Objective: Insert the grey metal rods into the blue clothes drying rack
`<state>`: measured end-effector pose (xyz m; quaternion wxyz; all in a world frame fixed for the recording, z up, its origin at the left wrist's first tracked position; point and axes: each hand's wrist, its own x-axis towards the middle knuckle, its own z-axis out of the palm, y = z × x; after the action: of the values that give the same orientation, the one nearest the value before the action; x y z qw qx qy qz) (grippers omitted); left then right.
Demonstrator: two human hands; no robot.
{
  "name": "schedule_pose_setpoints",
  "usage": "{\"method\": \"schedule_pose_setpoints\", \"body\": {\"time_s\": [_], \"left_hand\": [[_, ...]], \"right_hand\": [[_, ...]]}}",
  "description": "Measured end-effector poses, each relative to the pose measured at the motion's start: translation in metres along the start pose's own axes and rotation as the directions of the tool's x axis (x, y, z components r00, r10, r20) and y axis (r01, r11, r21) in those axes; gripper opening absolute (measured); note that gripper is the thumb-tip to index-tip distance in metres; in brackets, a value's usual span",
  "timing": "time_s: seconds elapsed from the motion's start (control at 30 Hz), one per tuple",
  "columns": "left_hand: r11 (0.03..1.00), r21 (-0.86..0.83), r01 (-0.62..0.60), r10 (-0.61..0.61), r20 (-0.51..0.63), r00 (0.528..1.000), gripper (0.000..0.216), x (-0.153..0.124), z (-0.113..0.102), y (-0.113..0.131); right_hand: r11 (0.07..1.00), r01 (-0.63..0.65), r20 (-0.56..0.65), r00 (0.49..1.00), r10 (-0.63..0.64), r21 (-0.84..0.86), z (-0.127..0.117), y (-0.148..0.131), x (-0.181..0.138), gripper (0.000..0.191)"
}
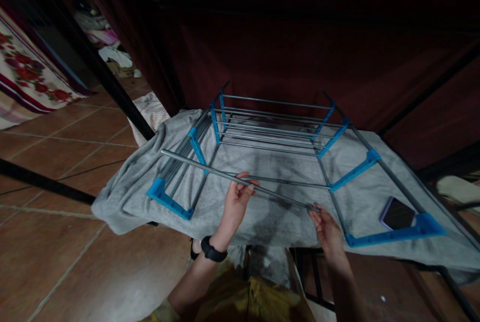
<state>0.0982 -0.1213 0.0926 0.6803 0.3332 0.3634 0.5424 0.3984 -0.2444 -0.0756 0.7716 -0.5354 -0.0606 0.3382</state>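
A thin grey metal rod [204,167] slants across the front of a half-built rack, held above the cloth. My left hand [240,194] pinches it near its middle, and a black band sits on that wrist. At the rod's right end, the fingers of my right hand [323,222] close on the tip. The rack has blue plastic brackets [354,172] joined by grey side tubes, with several crossbars [270,137] fitted at the back. More loose-looking rods [183,154] lie bunched along the rack's left side.
A grey blanket [262,217] covers the surface under the rack. A phone [398,213] lies at the right, inside the bracket corner. Black metal posts [101,67] stand at the left, over a tiled floor [63,247]. A dark red panel [270,57] rises behind.
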Motion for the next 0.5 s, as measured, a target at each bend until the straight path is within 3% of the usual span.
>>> {"method": "schedule_pose_setpoints", "body": {"time_s": [0.23, 0.5], "left_hand": [[0.996, 0.078, -0.049, 0.042, 0.085, 0.995, 0.044, 0.002, -0.003, -0.021], [0.964, 0.221, -0.151, 0.109, 0.191, 0.976, 0.048, 0.007, -0.011, -0.039]], "right_hand": [[0.994, -0.091, 0.087, 0.992, 0.097, -0.063, 0.019, 0.01, -0.012, 0.029], [0.976, -0.18, 0.1, 0.976, 0.193, -0.125, 0.032, 0.008, -0.028, 0.048]]}}
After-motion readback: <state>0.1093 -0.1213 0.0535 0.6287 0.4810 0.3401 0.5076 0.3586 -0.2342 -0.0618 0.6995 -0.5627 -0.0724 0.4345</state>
